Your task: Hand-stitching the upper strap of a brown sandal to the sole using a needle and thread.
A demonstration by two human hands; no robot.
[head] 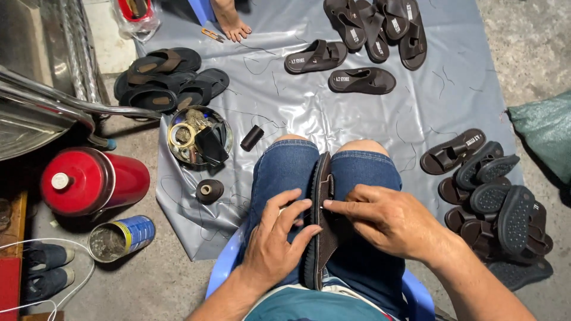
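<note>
Your left hand point(275, 241) clamps the brown sandal point(321, 226) edge-up between your knees; right hand point(389, 221) pinches at its strap. Loosen either grip and it could twist free.

Concrete floor point(523, 35), grey and speckled. Grey plastic sheet point(333, 113) spread over it, glossy under overhead light. Blue plastic chair point(221, 270). Metal frame point(53, 98) at left. Green sack point(544, 134) at right.

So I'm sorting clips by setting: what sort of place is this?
Probably an informal sandal-making spot on the floor: piles of dark sandals on a grey tarp, thread spools, and a sandal clamped between the knees.
</note>
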